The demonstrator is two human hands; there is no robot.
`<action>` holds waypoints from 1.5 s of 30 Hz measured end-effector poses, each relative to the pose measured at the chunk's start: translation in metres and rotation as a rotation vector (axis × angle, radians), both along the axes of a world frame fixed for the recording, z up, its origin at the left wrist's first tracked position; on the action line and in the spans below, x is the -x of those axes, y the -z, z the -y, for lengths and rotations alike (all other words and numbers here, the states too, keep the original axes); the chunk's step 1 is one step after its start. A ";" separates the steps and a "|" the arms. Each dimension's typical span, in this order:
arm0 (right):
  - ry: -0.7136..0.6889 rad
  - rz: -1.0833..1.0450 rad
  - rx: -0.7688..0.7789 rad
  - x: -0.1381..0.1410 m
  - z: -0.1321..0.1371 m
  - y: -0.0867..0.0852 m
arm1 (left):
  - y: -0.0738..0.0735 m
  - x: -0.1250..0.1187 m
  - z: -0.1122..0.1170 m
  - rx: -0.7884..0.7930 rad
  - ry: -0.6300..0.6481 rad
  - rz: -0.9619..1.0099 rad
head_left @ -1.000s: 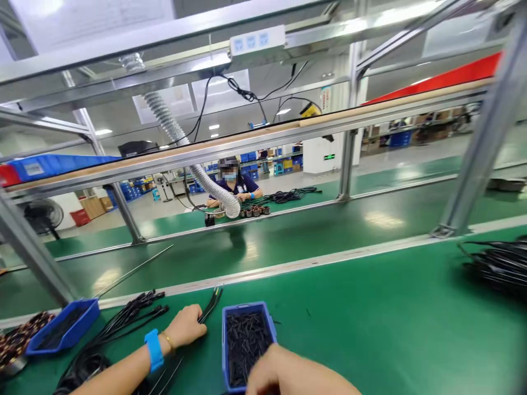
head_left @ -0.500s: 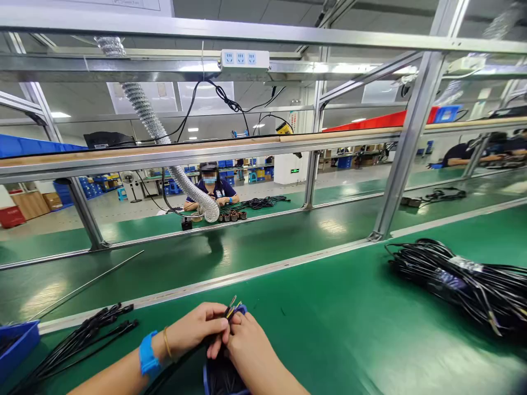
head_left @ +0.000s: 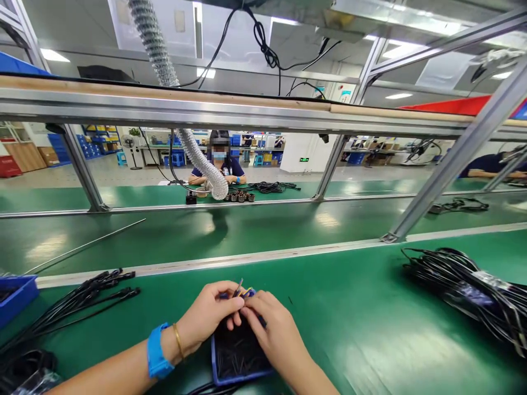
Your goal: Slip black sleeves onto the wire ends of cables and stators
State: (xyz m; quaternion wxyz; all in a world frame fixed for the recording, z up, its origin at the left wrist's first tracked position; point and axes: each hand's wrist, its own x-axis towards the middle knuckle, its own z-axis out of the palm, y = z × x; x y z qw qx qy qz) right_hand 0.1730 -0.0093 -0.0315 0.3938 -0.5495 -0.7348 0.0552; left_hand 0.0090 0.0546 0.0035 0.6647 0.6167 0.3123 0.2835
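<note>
My left hand (head_left: 206, 312) and my right hand (head_left: 272, 334) meet over a blue plastic bin (head_left: 242, 375), pinching a black cable end (head_left: 242, 292) with thin yellow and blue wires showing. The fingers hide most of it. The bin is full of short black pieces (head_left: 236, 351), and my hands partly cover it. A blue wristband (head_left: 158, 351) and a gold bracelet (head_left: 178, 340) sit on my left wrist. Black cable bundles lie to either side, one (head_left: 465, 291) to the right and one (head_left: 69, 312) to the left.
A blue tray (head_left: 16, 296) sits at the left edge of the green belt (head_left: 349, 351). Beyond an aluminium frame (head_left: 247, 112) are a second belt, a thin metal rod (head_left: 86, 246), and a co-worker (head_left: 218, 170) by a flexible silver duct (head_left: 206, 167).
My hands have come together from apart and now pinch the cable end over the bin. The view has swung level and tilted up, and the right bundle shows more fully.
</note>
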 end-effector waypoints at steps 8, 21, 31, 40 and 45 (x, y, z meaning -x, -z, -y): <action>0.045 -0.330 -0.205 -0.001 0.010 -0.017 | 0.000 0.011 0.000 -0.005 -0.067 -0.038; 0.066 -0.245 -0.361 0.004 0.020 -0.023 | -0.005 0.014 0.013 0.037 0.018 0.005; 0.035 -0.202 -0.404 0.004 0.017 -0.019 | -0.004 0.014 0.014 0.055 0.019 0.018; -0.026 -0.263 -0.310 0.005 0.017 -0.022 | -0.005 0.015 0.014 0.081 0.040 0.000; -0.039 -0.171 -0.249 0.001 0.017 -0.019 | -0.002 0.014 0.016 0.038 -0.004 -0.005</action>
